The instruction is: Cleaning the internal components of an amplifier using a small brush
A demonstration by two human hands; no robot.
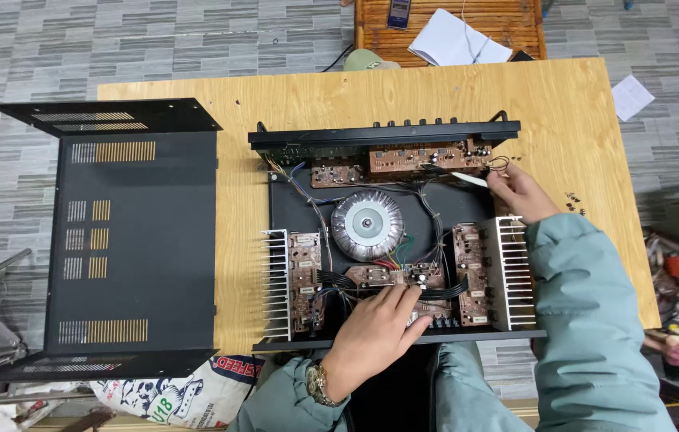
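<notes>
Light over my work is even, diffuse and moderately bright, with no single source traceable. Shadows are soft: a faint one lies under my left hand [371, 340] and a thin one along the near edge of the open chassis [391, 240]. The wooden surface [579, 120] beside the chassis shows no glare; the round transformer [367, 226] inside it carries a mild sheen. Focus is sharp throughout. Floor lines bow slightly towards the frame edges.

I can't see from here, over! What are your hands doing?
Left hand on the centre circuit board. Right hand pinching a white strip by the front board. Wire bundles crowd the open amplifier chassis.
</notes>
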